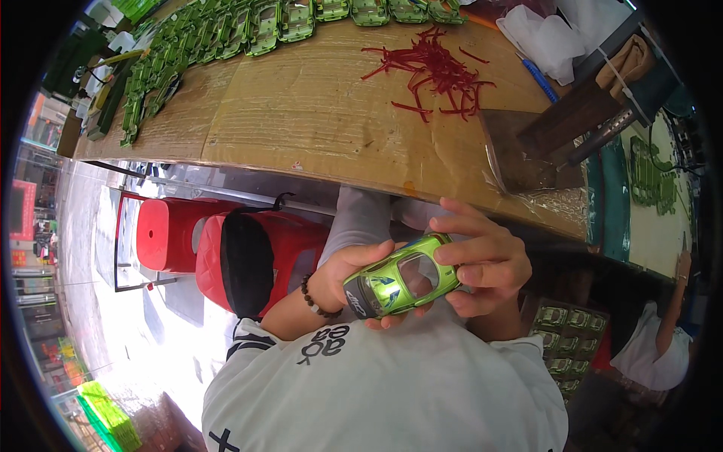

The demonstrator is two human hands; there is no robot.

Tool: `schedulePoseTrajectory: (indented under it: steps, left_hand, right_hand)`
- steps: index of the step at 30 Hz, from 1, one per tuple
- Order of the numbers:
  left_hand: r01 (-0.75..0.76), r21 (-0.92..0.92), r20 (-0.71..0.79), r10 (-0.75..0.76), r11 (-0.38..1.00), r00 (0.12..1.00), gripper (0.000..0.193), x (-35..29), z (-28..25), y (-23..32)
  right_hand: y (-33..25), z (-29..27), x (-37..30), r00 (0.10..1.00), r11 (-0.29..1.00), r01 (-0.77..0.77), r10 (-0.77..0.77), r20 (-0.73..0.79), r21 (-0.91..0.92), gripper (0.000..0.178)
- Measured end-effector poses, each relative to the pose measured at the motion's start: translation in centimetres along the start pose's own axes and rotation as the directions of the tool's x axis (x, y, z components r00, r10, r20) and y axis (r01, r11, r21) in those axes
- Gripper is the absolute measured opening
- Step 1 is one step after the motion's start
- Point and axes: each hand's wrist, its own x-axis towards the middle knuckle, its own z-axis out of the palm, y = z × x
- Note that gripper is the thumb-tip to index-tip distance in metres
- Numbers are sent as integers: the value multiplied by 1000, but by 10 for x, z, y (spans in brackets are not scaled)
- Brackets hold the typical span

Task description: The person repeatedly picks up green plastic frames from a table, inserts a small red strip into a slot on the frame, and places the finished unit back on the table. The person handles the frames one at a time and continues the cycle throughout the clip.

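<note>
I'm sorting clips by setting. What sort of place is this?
Probably a toy assembly workshop. Both hands, left hand and right hand, hold a green toy car body; rows of matching green car shells line the cardboard-covered workbench, beside a heap of thin red plastic strips.

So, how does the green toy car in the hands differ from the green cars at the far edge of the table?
The toy car is held off the table by the left hand and right hand; the row of cars lies on the table. The held one is alone, the others packed together. All are shiny green.
</note>
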Motion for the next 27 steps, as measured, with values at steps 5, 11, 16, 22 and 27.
schedulePoseTrajectory:
  steps: [5, 11, 16, 22, 27]
  left_hand:
    - [29, -31, -14, -30, 999, 999, 59, 5, -5, 0]
    - [-45, -19, -20, 45, 999, 999, 63, 2, -2, -3]
    - [-33, -56, 72, 37, 998, 997, 64, 6, 1, -2]
    - [-44, 13, 96, 43, 999, 994, 64, 4, -2, 0]
    - [-67, 2, 92, 66, 998, 994, 65, 2, -3, -3]
  right_hand:
    - [3, -7, -1, 1000, 986, -28, 27, 8, 164, 21]
    - [-3, 1, 2, 999, 1000, -21, 22, -37, 12, 21]
    - [-6, 7, -1, 978, 986, -126, 142, -150, 109, 19]
    - [-13, 6, 11, 973, 983, -176, 181, -140, 47, 15]
    - [-15, 5, 16, 973, 979, -200, 202, -113, 26, 18]
